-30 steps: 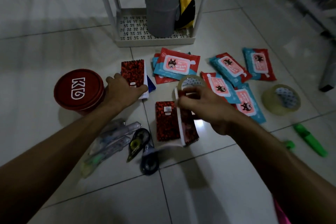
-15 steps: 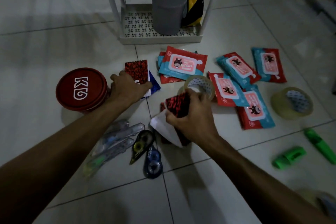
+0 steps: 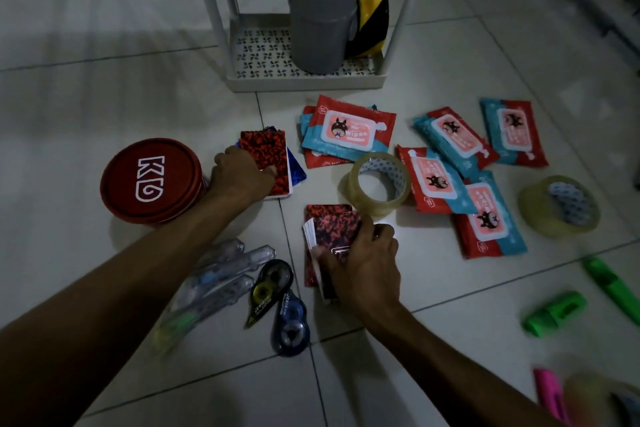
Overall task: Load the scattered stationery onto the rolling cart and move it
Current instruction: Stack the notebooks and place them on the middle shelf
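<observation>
My right hand [image 3: 363,265] grips a small red-and-black patterned notebook [image 3: 332,229], which lies on another like it on the floor tiles. My left hand [image 3: 242,175] holds a second stack of notebooks [image 3: 268,156], the top one red and black with blue ones under it. The white rolling cart [image 3: 304,81] stands beyond, its bottom shelf holding a grey cylindrical holder [image 3: 322,21] and a yellow-and-black tape roll [image 3: 374,10]. Wet-wipe packs [image 3: 349,130] lie scattered to the right. A clear tape roll [image 3: 377,184] sits just above my right hand.
A red round tin [image 3: 152,180] stands left of my left hand. Clear pens [image 3: 214,284] and two correction-tape dispensers [image 3: 277,302] lie below. Another clear tape roll [image 3: 559,206], green highlighters [image 3: 554,312] and a pink marker [image 3: 550,395] lie at the right.
My right hand has brought the notebook it lifted down flat onto the one on the floor. The left hand stays on its notebook stack. The camera has moved closer.
</observation>
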